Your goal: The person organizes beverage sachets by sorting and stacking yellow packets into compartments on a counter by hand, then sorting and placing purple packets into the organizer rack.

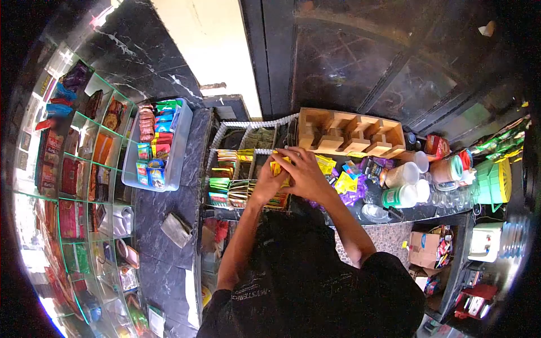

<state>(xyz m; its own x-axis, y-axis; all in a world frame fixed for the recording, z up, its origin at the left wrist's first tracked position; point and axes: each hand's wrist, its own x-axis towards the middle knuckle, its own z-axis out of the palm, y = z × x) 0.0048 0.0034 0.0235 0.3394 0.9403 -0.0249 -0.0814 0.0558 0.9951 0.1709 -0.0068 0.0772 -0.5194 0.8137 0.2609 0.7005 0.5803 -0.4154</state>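
Observation:
My left hand point(269, 185) and my right hand point(306, 176) meet over the divided rack point(225, 125), which has a white wrapped rim. Both sets of fingers are closed around small yellow sachets point(276, 167); how many is hidden by the fingers. Left of my hands, rows of sachets stand upright in the rack, among them green-topped sachets point(219, 185) and yellow-and-red sachets point(226, 158). Just right of my right hand lie loose yellow sachets point(346, 183) and purple packets point(354, 196) in a heap.
A clear plastic bin point(183, 141) of sachets stands on the dark marble counter point(160, 225) at left, beside a glass compartment shelf point(84, 197). Behind the heap is a wooden divided box point(352, 132). Lidded jars point(400, 175) and a green basket point(491, 183) stand at right.

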